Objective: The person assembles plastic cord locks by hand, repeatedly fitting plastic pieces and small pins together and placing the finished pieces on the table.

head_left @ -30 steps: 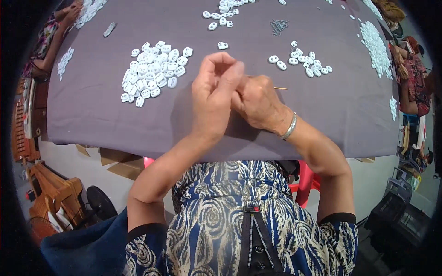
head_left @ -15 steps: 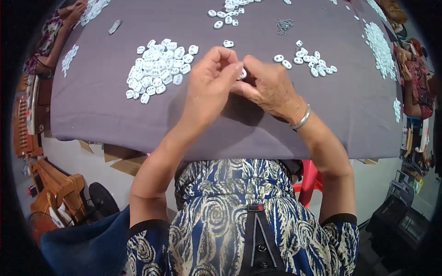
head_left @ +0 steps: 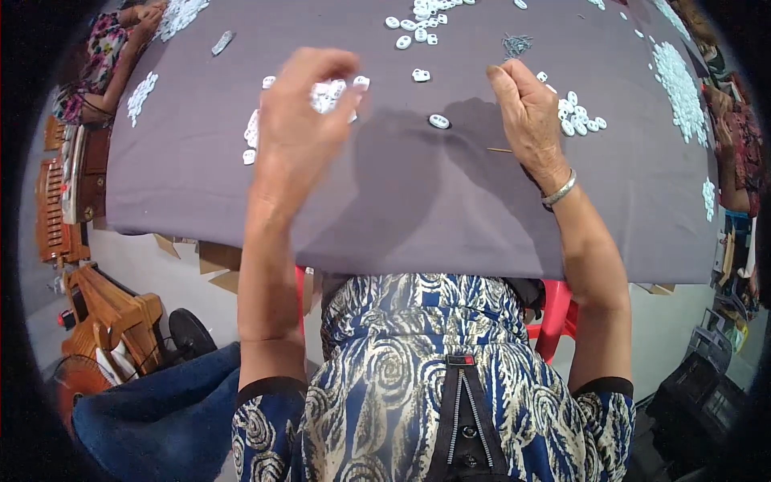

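On the grey cloth between my hands lies a white oval two-hole piece [head_left: 439, 121], which looks like a cord lock. My left hand [head_left: 299, 132], smeared by motion, hovers over the left pile of similar white pieces [head_left: 328, 96]; its thumb and fingers are apart, nothing visible between them. My right hand [head_left: 530, 116] is closed, thumb against the forefinger, beside a small heap of grey metal bits [head_left: 516, 45], perhaps springs. A thin brown stick [head_left: 499, 149] juts from the lower side of that fist, seemingly held in it. Another white piece [head_left: 421, 75] lies farther off.
White oval pieces [head_left: 580, 120] cluster right of my right hand, and more [head_left: 420, 28] lie at the far middle. Large white heaps [head_left: 679, 88] line the right edge. Other people's hands [head_left: 144, 20] show at both sides. The cloth's front edge [head_left: 434, 269] runs before my lap.
My hands have parted: the left moved left over the pile, the right moved right. The white oval piece that was between my fingers now lies on the cloth. The brown stick has come into sight.
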`<state>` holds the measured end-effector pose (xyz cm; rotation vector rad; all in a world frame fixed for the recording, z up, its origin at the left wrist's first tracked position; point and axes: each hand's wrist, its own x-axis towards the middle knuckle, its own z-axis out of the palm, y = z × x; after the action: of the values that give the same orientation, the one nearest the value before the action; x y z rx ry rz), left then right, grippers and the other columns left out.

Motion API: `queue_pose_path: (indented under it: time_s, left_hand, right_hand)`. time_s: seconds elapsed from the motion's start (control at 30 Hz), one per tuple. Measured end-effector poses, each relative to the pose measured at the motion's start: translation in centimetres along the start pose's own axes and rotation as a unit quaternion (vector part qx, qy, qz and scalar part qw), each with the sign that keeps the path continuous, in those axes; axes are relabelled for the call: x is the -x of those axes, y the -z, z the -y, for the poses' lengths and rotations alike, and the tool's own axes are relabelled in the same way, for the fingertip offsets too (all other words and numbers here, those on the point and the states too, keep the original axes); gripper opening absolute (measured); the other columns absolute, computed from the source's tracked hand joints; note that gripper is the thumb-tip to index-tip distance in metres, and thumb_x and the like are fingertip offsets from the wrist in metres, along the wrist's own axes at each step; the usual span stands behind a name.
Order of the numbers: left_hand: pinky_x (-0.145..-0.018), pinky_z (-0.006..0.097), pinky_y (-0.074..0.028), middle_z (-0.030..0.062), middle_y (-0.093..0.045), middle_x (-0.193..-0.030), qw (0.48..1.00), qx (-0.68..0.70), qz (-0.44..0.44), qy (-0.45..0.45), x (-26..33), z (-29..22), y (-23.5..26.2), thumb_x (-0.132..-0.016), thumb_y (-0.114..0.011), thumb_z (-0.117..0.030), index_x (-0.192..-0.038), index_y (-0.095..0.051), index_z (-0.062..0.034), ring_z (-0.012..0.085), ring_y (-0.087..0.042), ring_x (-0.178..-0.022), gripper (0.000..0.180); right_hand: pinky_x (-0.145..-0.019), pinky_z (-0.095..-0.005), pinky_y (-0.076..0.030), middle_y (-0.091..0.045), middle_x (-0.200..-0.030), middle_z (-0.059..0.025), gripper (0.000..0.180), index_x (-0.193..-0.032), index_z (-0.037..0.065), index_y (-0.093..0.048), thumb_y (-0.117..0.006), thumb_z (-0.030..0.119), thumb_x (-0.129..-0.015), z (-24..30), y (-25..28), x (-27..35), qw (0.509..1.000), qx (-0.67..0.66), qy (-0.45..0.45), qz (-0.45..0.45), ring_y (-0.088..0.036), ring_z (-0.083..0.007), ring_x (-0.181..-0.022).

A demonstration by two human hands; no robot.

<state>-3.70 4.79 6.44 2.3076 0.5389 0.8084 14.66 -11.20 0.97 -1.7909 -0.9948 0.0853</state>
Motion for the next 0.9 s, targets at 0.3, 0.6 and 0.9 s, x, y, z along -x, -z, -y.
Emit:
queue_pose_path:
  time_s: [0.3, 0.6, 0.9]
  left_hand:
    - [-0.078, 0.044, -0.047, 0.0150, -0.056, -0.092, 0.784, 0.276, 0.512, -0.218, 9.2, -6.2, -6.4, -0.074, -0.054, -0.001, -0.095, -0.058, -0.0007, 0.0331, -0.058, -0.090, 0.021]
    - [-0.080, 0.047, -0.043, 0.0136, -0.054, -0.095, 0.640, 0.359, 0.626, -0.263, 10.4, -9.3, -9.7, -0.080, -0.052, -0.007, -0.088, -0.057, 0.0007, 0.0333, -0.052, -0.095, 0.012]
    - [-0.083, 0.047, -0.041, 0.0207, -0.054, -0.098, 0.536, 0.400, 0.709, -0.224, 12.2, -11.0, -11.9, -0.089, -0.042, -0.012, -0.109, -0.049, 0.0027, 0.0372, -0.053, -0.095, 0.026]
  right_hand:
    - [-0.053, -0.0357, -0.046, -0.056, -0.067, -0.0098, 0.014, -0.080, 0.004, -0.058, -0.063, 0.017, -0.084, 1.2, -0.7, 0.7, 0.981, 0.115, 0.129, 0.090, -0.055, -0.0265, -0.057]
    - [-0.065, -0.0364, -0.050, -0.054, -0.087, -0.0050, 0.015, -0.091, 0.008, -0.058, -0.065, 0.014, -0.079, 1.8, -1.4, 1.6, 0.949, 0.188, 0.186, 0.169, -0.059, -0.0247, -0.082]
    - [-0.063, -0.0343, -0.049, -0.056, -0.086, -0.0065, 0.016, -0.089, 0.006, -0.059, -0.067, 0.009, -0.076, 1.5, -1.7, 1.9, 0.966, 0.108, 0.166, 0.167, -0.059, -0.0244, -0.075]
